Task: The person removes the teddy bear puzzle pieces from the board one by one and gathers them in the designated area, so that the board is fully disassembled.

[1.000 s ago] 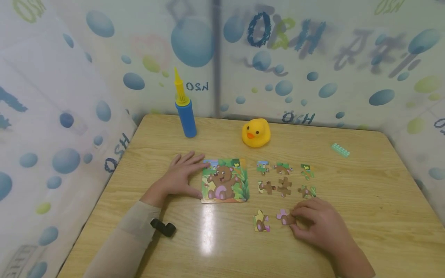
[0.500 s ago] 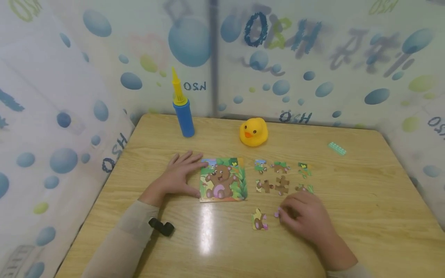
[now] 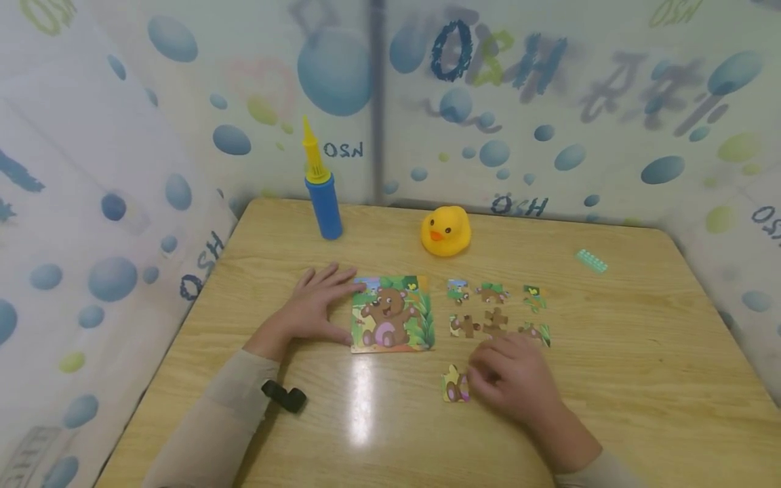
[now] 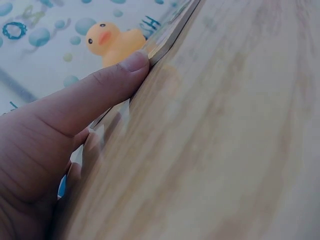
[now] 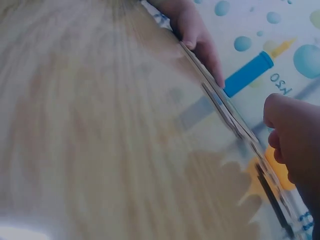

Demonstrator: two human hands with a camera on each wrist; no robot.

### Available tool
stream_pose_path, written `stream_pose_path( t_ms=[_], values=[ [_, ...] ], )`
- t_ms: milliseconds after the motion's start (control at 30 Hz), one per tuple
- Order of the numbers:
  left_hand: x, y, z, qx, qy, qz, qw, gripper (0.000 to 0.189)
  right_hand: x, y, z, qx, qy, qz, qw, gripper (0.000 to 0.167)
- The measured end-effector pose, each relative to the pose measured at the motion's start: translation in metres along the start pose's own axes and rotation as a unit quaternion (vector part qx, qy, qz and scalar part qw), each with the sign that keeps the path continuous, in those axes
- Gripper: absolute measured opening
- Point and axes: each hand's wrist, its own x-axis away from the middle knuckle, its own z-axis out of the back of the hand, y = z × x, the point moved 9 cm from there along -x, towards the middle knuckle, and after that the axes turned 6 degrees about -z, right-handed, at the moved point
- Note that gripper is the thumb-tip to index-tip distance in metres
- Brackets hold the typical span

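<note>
My left hand (image 3: pixel 314 308) lies spread at the left edge of a square bear picture board (image 3: pixel 393 315), its thumb touching the lower corner and a finger at the upper one. In the left wrist view the thumb (image 4: pixel 107 90) meets the board's edge. My right hand (image 3: pixel 512 373) has curled fingers beside a loose puzzle piece (image 3: pixel 453 385) with a bear's foot. The puzzle piece it pinches is mostly hidden behind the fingers. Above it lie two rows of puzzle pieces, among them a brown one (image 3: pixel 495 318) and a leafy one (image 3: pixel 539 332).
Behind the board stands a blue and yellow hand pump (image 3: pixel 323 207). A yellow rubber duck (image 3: pixel 447 232) sits at the back of the wooden table (image 3: pixel 647 379). A mint toy brick (image 3: pixel 592 261) lies far right. Patterned walls rise behind and beside the table.
My right hand has slid left with the pinched puzzle piece, up to the bear's-foot piece. The left hand stays at the board's edge.
</note>
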Motion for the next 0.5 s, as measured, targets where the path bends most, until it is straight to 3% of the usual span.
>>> stream_pose_path(
  t_ms=[500],
  values=[
    [0.000,-0.002,-0.001,0.003,0.003,0.003,1.0000,0.112,-0.024,-0.027,-0.040,-0.015,-0.027,0.014,0.9994,0.003]
  ],
)
